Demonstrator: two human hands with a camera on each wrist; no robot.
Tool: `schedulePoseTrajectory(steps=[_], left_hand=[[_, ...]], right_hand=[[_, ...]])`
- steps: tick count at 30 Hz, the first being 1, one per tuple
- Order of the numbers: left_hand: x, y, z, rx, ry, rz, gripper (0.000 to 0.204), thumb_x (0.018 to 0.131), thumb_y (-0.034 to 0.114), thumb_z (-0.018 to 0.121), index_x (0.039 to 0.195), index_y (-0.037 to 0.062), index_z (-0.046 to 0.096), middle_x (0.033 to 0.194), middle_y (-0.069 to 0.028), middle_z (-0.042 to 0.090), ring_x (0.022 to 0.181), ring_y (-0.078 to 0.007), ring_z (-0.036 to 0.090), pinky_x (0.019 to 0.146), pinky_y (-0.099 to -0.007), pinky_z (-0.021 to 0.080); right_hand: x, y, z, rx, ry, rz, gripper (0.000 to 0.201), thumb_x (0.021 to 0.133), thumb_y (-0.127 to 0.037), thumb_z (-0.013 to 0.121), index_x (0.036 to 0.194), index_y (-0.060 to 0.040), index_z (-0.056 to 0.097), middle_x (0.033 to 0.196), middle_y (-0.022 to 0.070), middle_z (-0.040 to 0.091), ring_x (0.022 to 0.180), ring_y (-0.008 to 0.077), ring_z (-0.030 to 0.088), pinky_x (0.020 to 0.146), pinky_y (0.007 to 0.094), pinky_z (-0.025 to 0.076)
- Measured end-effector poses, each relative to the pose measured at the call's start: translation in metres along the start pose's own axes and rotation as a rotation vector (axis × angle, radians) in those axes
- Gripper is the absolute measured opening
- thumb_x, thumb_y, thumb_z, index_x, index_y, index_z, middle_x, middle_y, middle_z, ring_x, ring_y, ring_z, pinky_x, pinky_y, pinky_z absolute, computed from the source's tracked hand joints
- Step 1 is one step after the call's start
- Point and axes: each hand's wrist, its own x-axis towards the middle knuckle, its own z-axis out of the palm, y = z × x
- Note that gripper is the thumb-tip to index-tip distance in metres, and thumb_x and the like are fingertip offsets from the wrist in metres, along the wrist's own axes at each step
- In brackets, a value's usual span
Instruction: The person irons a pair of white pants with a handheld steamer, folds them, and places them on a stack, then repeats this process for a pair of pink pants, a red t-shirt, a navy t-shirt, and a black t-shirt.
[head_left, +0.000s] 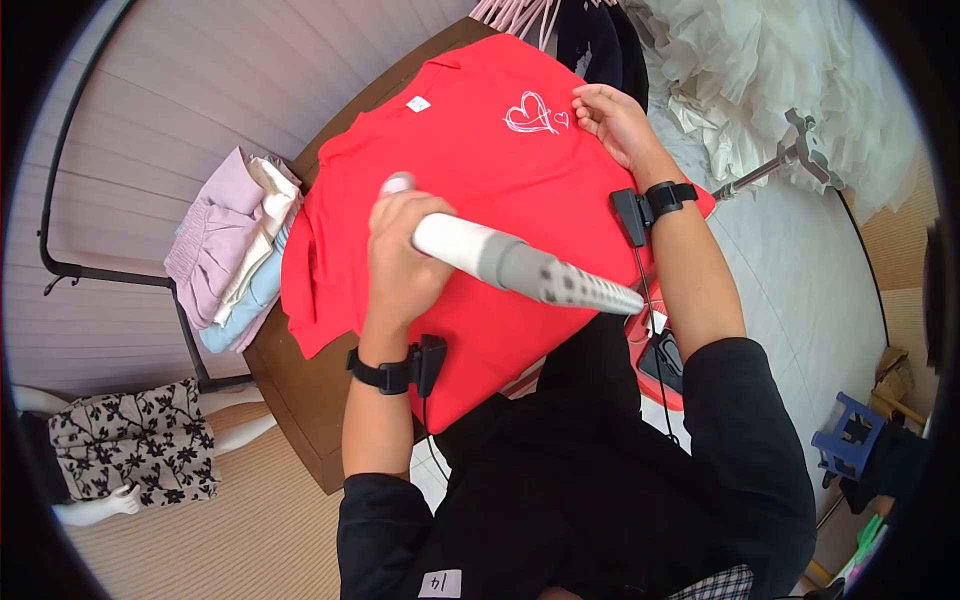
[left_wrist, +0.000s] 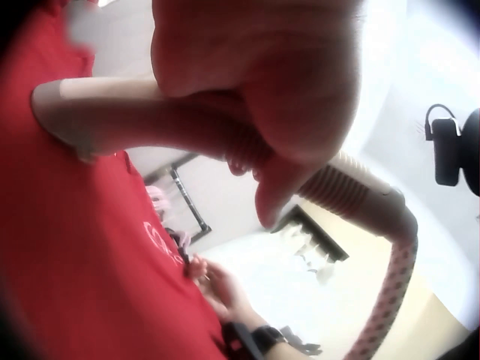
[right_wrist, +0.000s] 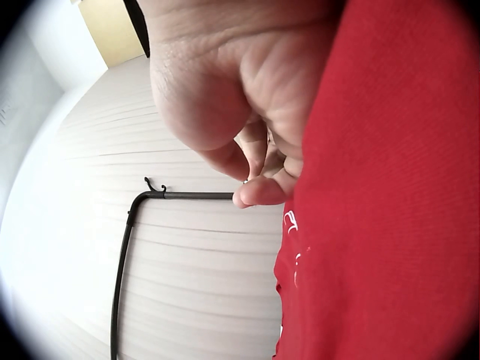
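A red shirt (head_left: 480, 150) with white heart outlines on its chest lies spread over a dark wooden table (head_left: 290, 400). My left hand (head_left: 405, 260) grips the white handle of a garment steamer (head_left: 452, 242) above the shirt's middle. In the left wrist view the fingers wrap the ribbed handle, and the steamer's head (left_wrist: 56, 109) is right at the red cloth. From the handle a grey dotted hose (head_left: 590, 287) runs toward my body. Beside the hearts, at the shirt's right edge, is my right hand (head_left: 617, 125), fingers loosely bent; no cloth shows between them in the right wrist view.
Folded lilac, white and blue clothes (head_left: 235, 240) are stacked at the table's left edge, by a black rack (head_left: 120, 275). A mannequin's patterned skirt (head_left: 135, 440) is at lower left. White tulle dresses (head_left: 780, 70) and a metal stand (head_left: 790, 155) are on the right; a blue stool (head_left: 848, 437) stands farther off.
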Motion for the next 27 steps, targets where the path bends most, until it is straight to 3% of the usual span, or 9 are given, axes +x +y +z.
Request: schedulePoseTrajectory(steps=[2, 6, 9, 12, 16, 18, 20, 22, 27], left_hand=[[0.011, 0.013, 0.014, -0.159, -0.084, 0.136, 0.032, 0.060, 0.004, 0.076, 0.089, 0.0082, 0.065, 0.092, -0.0070, 0.064, 0.094, -0.0297, 0.059, 0.092, -0.0406, 0.040], [0.033, 0.038, 0.047, -0.279, -0.229, 0.206, 0.036, 0.059, 0.007, 0.080, 0.092, 0.0096, 0.065, 0.093, -0.0066, 0.065, 0.100, -0.0297, 0.059, 0.097, -0.0417, 0.039], [0.049, 0.043, 0.061, -0.291, -0.270, 0.272, 0.035, 0.063, 0.006, 0.081, 0.094, 0.0073, 0.064, 0.105, -0.0095, 0.063, 0.110, -0.0326, 0.058, 0.104, -0.0433, 0.037], [0.066, 0.037, 0.070, -0.004, -0.305, 0.262, 0.045, 0.064, 0.008, 0.081, 0.105, 0.0080, 0.063, 0.124, -0.0145, 0.053, 0.126, -0.0356, 0.046, 0.105, -0.0465, 0.036], [0.088, -0.012, 0.084, 0.099, -0.098, 0.182, 0.058, 0.063, -0.003, 0.075, 0.117, 0.0099, 0.060, 0.123, -0.0174, 0.053, 0.124, -0.0384, 0.046, 0.105, -0.0450, 0.037], [0.092, -0.033, 0.084, 0.192, -0.065, 0.120, 0.057, 0.064, -0.006, 0.075, 0.117, 0.0086, 0.059, 0.131, -0.0181, 0.052, 0.130, -0.0389, 0.043, 0.105, -0.0437, 0.038], [0.095, -0.033, 0.083, 0.250, -0.059, 0.105, 0.056, 0.065, -0.005, 0.075, 0.117, 0.0083, 0.059, 0.133, -0.0183, 0.051, 0.132, -0.0385, 0.042, 0.105, -0.0429, 0.039], [0.097, -0.029, 0.081, 0.085, -0.108, 0.097, 0.053, 0.065, -0.004, 0.076, 0.114, 0.0085, 0.059, 0.134, -0.0173, 0.052, 0.133, -0.0353, 0.044, 0.104, -0.0404, 0.041], [0.068, 0.034, 0.080, -0.015, -0.162, 0.197, 0.047, 0.066, -0.002, 0.077, 0.108, 0.0072, 0.060, 0.125, -0.0138, 0.058, 0.127, -0.0314, 0.052, 0.100, -0.0383, 0.046]], right_hand=[[0.000, 0.001, -0.001, -0.001, -0.006, -0.006, 0.012, 0.096, -0.009, 0.057, 0.101, 0.0003, 0.062, 0.087, 0.0039, 0.063, 0.077, 0.0098, 0.060, 0.071, 0.0226, 0.052], [0.003, 0.004, -0.004, 0.005, -0.016, -0.009, 0.012, 0.096, -0.009, 0.057, 0.101, 0.0001, 0.062, 0.087, 0.0041, 0.062, 0.077, 0.0097, 0.060, 0.071, 0.0226, 0.052], [-0.001, 0.002, -0.001, 0.006, -0.002, 0.006, 0.011, 0.096, -0.009, 0.058, 0.102, -0.0002, 0.062, 0.086, 0.0043, 0.062, 0.077, 0.0097, 0.060, 0.071, 0.0223, 0.052], [-0.001, 0.002, -0.002, 0.008, 0.005, -0.008, 0.012, 0.096, -0.008, 0.057, 0.102, 0.0012, 0.062, 0.086, 0.0051, 0.062, 0.074, 0.0099, 0.060, 0.069, 0.0219, 0.052], [0.001, 0.004, -0.001, 0.025, 0.003, -0.006, 0.012, 0.096, -0.007, 0.057, 0.101, 0.0025, 0.062, 0.086, 0.0059, 0.062, 0.072, 0.0097, 0.059, 0.067, 0.0216, 0.052], [-0.001, 0.003, 0.000, 0.025, 0.010, 0.000, 0.012, 0.096, -0.007, 0.057, 0.101, 0.0023, 0.062, 0.087, 0.0058, 0.062, 0.073, 0.0095, 0.059, 0.067, 0.0214, 0.052], [-0.001, 0.001, 0.001, 0.027, 0.019, 0.004, 0.012, 0.096, -0.007, 0.057, 0.101, 0.0023, 0.062, 0.087, 0.0057, 0.062, 0.073, 0.0094, 0.059, 0.068, 0.0214, 0.052], [-0.002, 0.001, 0.002, 0.028, 0.025, 0.017, 0.012, 0.096, -0.007, 0.057, 0.101, 0.0021, 0.062, 0.087, 0.0056, 0.062, 0.074, 0.0093, 0.059, 0.068, 0.0213, 0.052], [-0.001, 0.000, 0.001, 0.022, 0.024, 0.016, 0.012, 0.096, -0.006, 0.056, 0.100, 0.0022, 0.062, 0.088, 0.0060, 0.063, 0.074, 0.0096, 0.059, 0.069, 0.0216, 0.053]])
